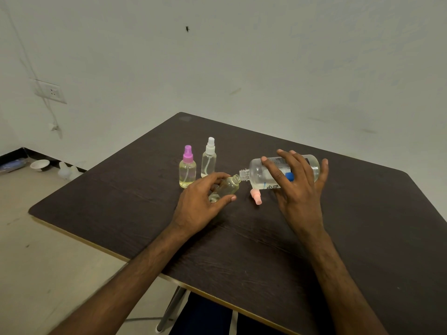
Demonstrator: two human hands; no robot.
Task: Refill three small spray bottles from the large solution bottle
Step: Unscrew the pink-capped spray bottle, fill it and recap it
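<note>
Clear-plastic large solution bottle [258, 171], gripped level by the right hand [300, 187] with fingers wrapped round it, meets the uncapped small clear spray bottle [228, 187], pinched tilted by the left hand [200, 201] at the dark table [338, 238] centre. Pouring is apparently under way, and steady mouth alignment is needed next.

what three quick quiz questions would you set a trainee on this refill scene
1. True or false: the large solution bottle stands upright on the table.
2. What colour is the loose spray top lying on the table? A purple B white C pink
3. How many small bottles have their spray tops on?
Key: 1 false, the right hand holds it tipped on its side. 2 C. 3 two, the purple-topped bottle and the white-topped bottle.
</note>
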